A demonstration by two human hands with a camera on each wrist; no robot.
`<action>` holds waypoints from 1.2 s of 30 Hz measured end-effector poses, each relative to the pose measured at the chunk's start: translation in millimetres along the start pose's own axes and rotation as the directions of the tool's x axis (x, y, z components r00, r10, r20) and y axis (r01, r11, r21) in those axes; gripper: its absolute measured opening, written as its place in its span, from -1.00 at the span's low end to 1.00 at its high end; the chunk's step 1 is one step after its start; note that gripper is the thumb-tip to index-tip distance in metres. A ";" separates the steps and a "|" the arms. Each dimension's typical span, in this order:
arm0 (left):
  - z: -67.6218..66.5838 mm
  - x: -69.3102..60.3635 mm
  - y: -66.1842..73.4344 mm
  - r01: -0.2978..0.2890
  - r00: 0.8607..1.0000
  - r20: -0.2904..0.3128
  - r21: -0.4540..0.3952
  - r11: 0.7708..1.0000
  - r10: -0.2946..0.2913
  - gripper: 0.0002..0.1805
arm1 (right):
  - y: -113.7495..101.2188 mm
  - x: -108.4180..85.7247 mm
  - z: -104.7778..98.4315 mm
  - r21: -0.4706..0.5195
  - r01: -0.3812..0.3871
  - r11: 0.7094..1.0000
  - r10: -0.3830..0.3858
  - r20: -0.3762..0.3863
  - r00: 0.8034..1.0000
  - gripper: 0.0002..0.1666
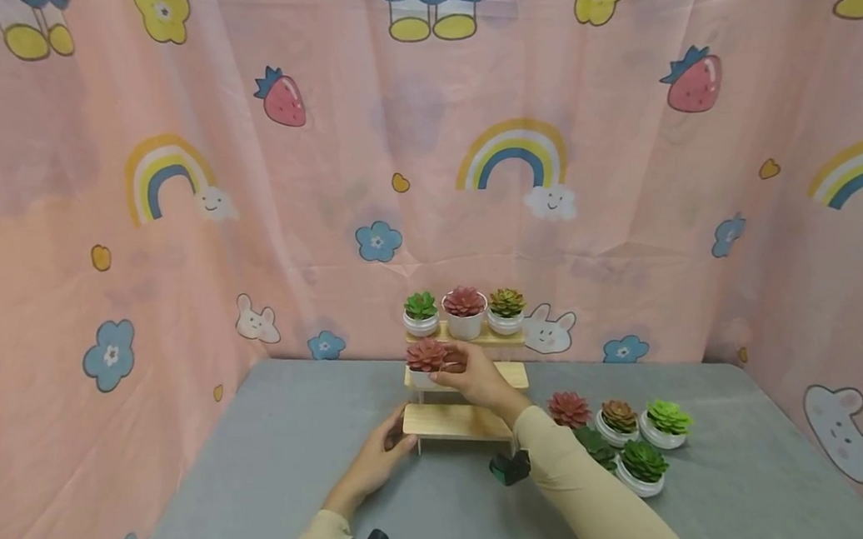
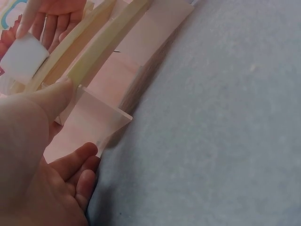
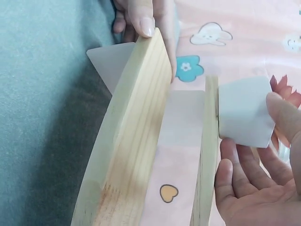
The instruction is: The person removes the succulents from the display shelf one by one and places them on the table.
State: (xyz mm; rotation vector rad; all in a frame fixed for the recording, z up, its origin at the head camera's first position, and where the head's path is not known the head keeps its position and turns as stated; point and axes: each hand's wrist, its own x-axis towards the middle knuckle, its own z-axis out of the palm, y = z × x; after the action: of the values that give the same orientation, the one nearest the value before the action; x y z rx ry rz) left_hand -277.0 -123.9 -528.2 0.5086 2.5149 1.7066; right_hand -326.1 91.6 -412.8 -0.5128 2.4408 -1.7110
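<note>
Shows a three-tier stand on the desk, before a printed cloth. Holds a white pot with a red succulent in the right hand, upright at the left end of the middle tier, base against the board. Closes the right fingers on the pot from opposite sides, thumb towards the rim, probably to keep it level without crushing the leaves. Pinches the left end of the lowest tier with the left hand, thumb on the front edge, the lower fingers loosely bent beside the pale end support; seems to brace the light stand against sliding. Bears on the top tier, from left to right, a green plant, a red plant and a yellow-green plant, side by side, apparently for an even row. Includes five more plants on the desk, right of the stand, partly behind the right sleeve, likely for easy reach.
</note>
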 end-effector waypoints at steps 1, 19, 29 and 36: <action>-0.2 -0.3 -0.4 -0.004 1.000 0.001 0.001 1.000 0.004 -0.25 | -0.3 -1.2 0.0 0.001 0.004 1.000 -0.004 0.005 1.000 -0.38; 0.3 0.6 0.6 0.009 0.999 -0.042 0.001 1.000 -0.009 -0.29 | -17.0 -36.5 -15.5 -0.041 0.110 0.993 -0.107 0.054 0.993 -0.36; 1.0 0.7 2.7 0.019 0.999 -0.039 0.018 1.000 -0.018 -0.28 | -14.2 -66.9 -29.7 -0.035 0.216 0.976 -0.213 0.067 0.975 -0.38; 1.1 -1.7 4.7 0.012 0.999 -0.045 0.008 1.000 -0.012 -0.27 | -15.1 -82.4 -40.5 -0.080 0.189 0.979 -0.184 0.060 0.981 -0.37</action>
State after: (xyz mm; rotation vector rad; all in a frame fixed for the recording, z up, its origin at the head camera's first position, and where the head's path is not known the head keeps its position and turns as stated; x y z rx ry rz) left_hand -274.0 -121.9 -524.6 0.4602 2.5512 1.7233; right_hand -257.4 151.0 -392.4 -0.8110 2.5067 -1.6396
